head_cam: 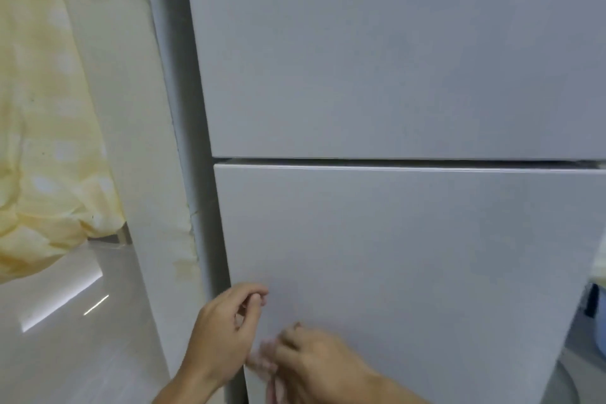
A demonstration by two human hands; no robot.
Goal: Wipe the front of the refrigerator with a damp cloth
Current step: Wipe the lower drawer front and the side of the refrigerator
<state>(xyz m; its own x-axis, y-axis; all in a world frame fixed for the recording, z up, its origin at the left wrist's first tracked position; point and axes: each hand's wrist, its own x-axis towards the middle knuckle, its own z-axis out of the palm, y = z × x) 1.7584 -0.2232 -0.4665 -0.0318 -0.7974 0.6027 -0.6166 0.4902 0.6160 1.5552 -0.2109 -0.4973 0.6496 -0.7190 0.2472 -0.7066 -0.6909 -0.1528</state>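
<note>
The white refrigerator fills most of the view, with an upper door (393,59) and a lower door (410,256) split by a dark horizontal gap. My left hand (226,331) is in front of the lower door's left edge, its fingers curled and the forefinger tip against the thumb; nothing shows in it. My right hand (314,361) is just to its right, low on the lower door and blurred by motion. A pale smear at its fingertips is either fingers or something thin; I cannot tell which. No cloth is plainly in view.
A cream wall panel (131,141) runs down the refrigerator's left side. Yellow patterned fabric (42,141) hangs at the far left above a glossy pale floor (65,321). At the right edge stands a pale blue container (593,321).
</note>
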